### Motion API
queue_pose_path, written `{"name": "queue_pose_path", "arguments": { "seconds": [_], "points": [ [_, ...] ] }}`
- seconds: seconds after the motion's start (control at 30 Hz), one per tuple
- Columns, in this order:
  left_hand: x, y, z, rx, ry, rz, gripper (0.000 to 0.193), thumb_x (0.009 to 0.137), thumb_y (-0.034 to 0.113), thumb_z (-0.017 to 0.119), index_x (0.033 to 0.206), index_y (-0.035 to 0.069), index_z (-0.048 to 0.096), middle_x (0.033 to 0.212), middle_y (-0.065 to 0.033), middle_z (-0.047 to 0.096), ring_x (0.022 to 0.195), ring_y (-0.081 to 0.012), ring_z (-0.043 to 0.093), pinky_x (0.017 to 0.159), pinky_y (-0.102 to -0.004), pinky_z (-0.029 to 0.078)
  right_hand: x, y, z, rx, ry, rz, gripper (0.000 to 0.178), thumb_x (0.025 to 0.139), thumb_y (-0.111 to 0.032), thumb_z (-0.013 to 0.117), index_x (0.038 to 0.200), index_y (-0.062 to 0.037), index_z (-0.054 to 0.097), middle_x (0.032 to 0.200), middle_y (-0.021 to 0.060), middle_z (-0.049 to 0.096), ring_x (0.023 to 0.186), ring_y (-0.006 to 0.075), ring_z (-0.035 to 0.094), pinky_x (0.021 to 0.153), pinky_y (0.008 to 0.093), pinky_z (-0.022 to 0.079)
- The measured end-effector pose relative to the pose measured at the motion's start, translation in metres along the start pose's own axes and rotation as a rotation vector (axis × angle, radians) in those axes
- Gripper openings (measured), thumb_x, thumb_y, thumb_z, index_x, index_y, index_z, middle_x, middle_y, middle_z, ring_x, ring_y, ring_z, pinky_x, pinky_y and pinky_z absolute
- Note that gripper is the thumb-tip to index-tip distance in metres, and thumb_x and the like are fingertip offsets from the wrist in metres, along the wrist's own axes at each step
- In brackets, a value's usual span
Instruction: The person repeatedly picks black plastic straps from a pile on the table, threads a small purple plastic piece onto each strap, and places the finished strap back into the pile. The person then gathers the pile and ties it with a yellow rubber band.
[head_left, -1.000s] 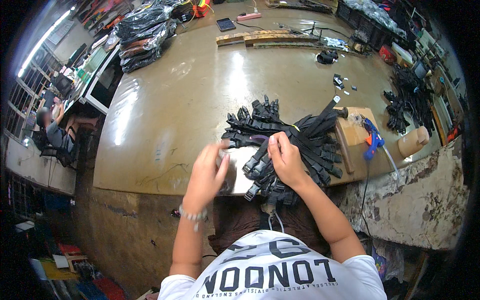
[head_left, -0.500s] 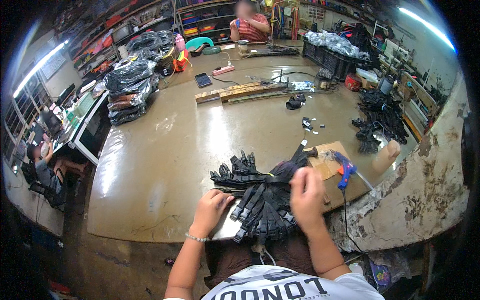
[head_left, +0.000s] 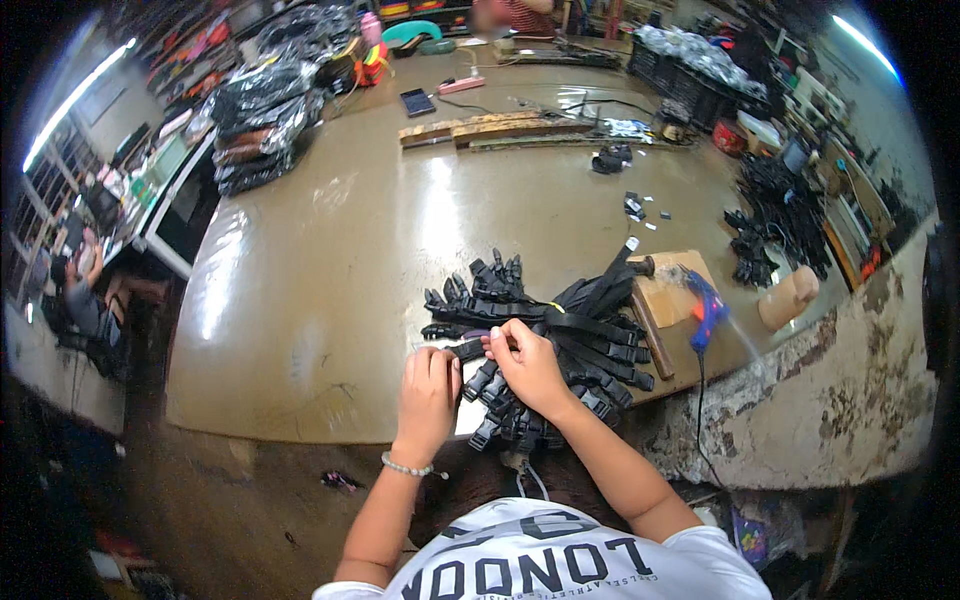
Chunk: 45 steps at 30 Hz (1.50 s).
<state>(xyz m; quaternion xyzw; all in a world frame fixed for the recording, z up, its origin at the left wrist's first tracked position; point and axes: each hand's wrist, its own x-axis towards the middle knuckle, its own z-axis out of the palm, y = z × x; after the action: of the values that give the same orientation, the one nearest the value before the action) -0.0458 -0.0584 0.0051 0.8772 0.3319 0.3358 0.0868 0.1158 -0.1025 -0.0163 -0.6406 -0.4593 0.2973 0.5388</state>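
Note:
A bundle of black webbing straps with plastic side-release buckles (head_left: 600,345) fans out on the table's near edge, a yellow tie around its middle. My left hand (head_left: 428,395), with a beaded bracelet at the wrist, pinches the end of one black strap (head_left: 466,349) left of the bundle. My right hand (head_left: 525,368) has its fingertips closed on the same strap, close to the left hand. The fingers hide most of the part between them. Just right of the bundle lies a hammer (head_left: 655,340) with a wooden handle.
A blue glue gun (head_left: 708,308) with a trailing cord lies on cardboard (head_left: 672,300). Beside it stands a tan cylindrical object (head_left: 788,298). Wooden bars (head_left: 500,130), a phone (head_left: 417,102) and bagged goods (head_left: 260,120) are farther back. Another person (head_left: 525,15) is across the table.
My right hand has come down and left from above the bundle to the strap beside my left hand. The view has tilted downward, so the table sits higher in the picture.

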Motion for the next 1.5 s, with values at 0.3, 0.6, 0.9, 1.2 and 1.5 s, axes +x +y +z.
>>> {"name": "queue_pose_path", "arguments": {
  "seconds": [0.3, 0.6, 0.9, 1.2, 1.5],
  "points": [
    [-0.007, -0.011, 0.002, -0.195, -0.007, -0.14, 0.012, 0.089, 0.01, 0.063, 0.093, 0.001, 0.057, 0.09, -0.0142, 0.056, 0.086, -0.0317, 0.057, 0.077, -0.04, 0.047, -0.007, -0.01, -0.005, 0.082, -0.028, 0.048, 0.019, 0.101, -0.012, 0.052, 0.091, 0.0046, 0.057, 0.098, 0.0098, 0.066, 0.087, 0.0117, 0.064, 0.081, 0.0269, 0.053],
    [-0.007, -0.011, -0.001, -0.312, 0.019, -0.228, 0.012, 0.087, 0.009, 0.064, 0.092, -0.001, 0.058, 0.088, -0.0156, 0.058, 0.085, -0.0337, 0.058, 0.077, -0.0409, 0.047, -0.008, -0.028, -0.004, -0.127, -0.003, -0.088, 0.018, 0.095, -0.011, 0.059, 0.086, 0.0044, 0.06, 0.092, 0.0079, 0.065, 0.074, 0.009, 0.056, 0.067, 0.0244, 0.047],
    [-0.01, -0.011, -0.001, -0.336, 0.045, -0.26, 0.013, 0.087, 0.009, 0.065, 0.091, -0.002, 0.059, 0.088, -0.0155, 0.059, 0.081, -0.0311, 0.059, 0.074, -0.0378, 0.048, -0.008, -0.024, -0.001, -0.096, -0.049, -0.107, 0.015, 0.093, -0.008, 0.06, 0.087, 0.0058, 0.059, 0.095, 0.0138, 0.062, 0.077, 0.0171, 0.062, 0.071, 0.0294, 0.051],
    [-0.008, -0.012, -0.001, -0.292, -0.017, -0.267, 0.013, 0.087, 0.01, 0.063, 0.091, -0.001, 0.057, 0.089, -0.0157, 0.057, 0.087, -0.0333, 0.058, 0.079, -0.0409, 0.047, -0.008, -0.022, -0.001, -0.148, -0.059, -0.137, 0.015, 0.092, -0.007, 0.059, 0.086, 0.0061, 0.057, 0.094, 0.0152, 0.061, 0.074, 0.0214, 0.06, 0.071, 0.0317, 0.05],
    [-0.009, -0.014, 0.002, -0.25, -0.012, -0.226, 0.014, 0.087, 0.01, 0.063, 0.093, 0.0, 0.055, 0.089, -0.0154, 0.056, 0.085, -0.033, 0.057, 0.077, -0.0408, 0.047, -0.009, -0.022, -0.001, -0.198, -0.082, -0.175, 0.014, 0.091, -0.008, 0.059, 0.091, 0.0062, 0.057, 0.094, 0.0152, 0.059, 0.075, 0.0237, 0.06, 0.071, 0.0339, 0.049]
  ]
}}
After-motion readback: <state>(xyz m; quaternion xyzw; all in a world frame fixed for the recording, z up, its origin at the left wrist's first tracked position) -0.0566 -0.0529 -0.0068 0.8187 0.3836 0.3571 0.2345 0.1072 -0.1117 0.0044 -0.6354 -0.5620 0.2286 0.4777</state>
